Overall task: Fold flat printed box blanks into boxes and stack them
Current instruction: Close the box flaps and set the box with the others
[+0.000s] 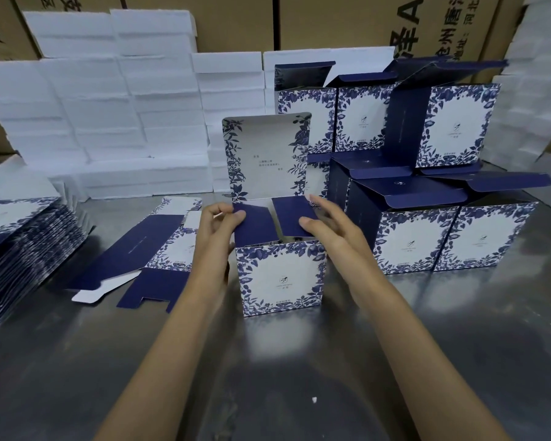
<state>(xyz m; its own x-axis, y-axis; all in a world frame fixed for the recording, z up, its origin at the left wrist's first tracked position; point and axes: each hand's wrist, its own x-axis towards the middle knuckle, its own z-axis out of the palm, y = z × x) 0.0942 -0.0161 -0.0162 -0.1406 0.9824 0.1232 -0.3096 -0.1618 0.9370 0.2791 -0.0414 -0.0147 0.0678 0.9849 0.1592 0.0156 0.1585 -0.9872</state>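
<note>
**Box folding: decent pile done, fat stack of blanks still to go**

Using the half-built box (280, 275) in the middle of the steel table (77, 361) as the reference point. Way off to its left sits a thick stack of flat blanks (23, 249), so plenty of work is left, I'd say. Just left of the box lies one single blank (147, 249), opened out flat, probably next in line.

The box itself stands upright, walls squared up, with its tall lid panel (268, 157) sticking straight up at the back. The left hand (217, 227) has thumb and fingers curled onto the left dark blue side flap (252, 224), pinching its edge and tipping it inward. The right hand (328, 224) has its fingers fairly straight, thumb resting on the right side flap (295, 218), pushing it down rather than gripping it. So this one looks to be at the flap-tucking stage, lid not closed yet.

To the right of and behind the box, finished boxes (427, 233) are stacked two layers high, lids open.
</note>
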